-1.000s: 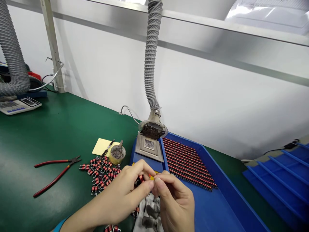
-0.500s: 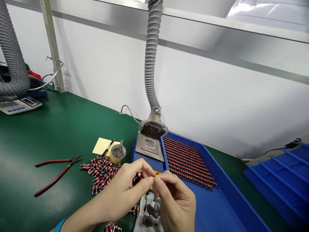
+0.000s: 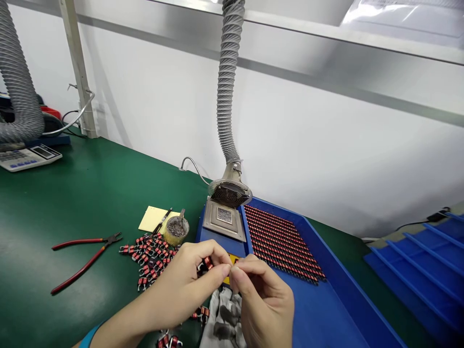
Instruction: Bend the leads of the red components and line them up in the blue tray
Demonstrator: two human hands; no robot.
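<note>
My left hand (image 3: 188,285) and my right hand (image 3: 264,299) meet low in the middle, fingertips pinched together. The left hand is closed on a few small red-and-black wound components (image 3: 206,263). The right hand pinches one small piece at the same spot; it is mostly hidden by the fingers. A loose pile of the same components (image 3: 150,258) lies on the green mat just left of my hands. Neat rows of them (image 3: 281,241) fill the far part of a blue tray (image 3: 326,309). A solder pot (image 3: 224,220) stands right behind my hands.
A grey fume hose with a round intake (image 3: 229,193) hangs over the pot. Red-handled pliers (image 3: 85,256), a yellow note pad (image 3: 154,220), a small cup of bits (image 3: 176,229), grey gloves (image 3: 224,321), a calculator (image 3: 27,157) at far left, blue bins (image 3: 424,270) at right.
My hands stay pinched together at the same spot; the fingers shift only slightly around the small components.
</note>
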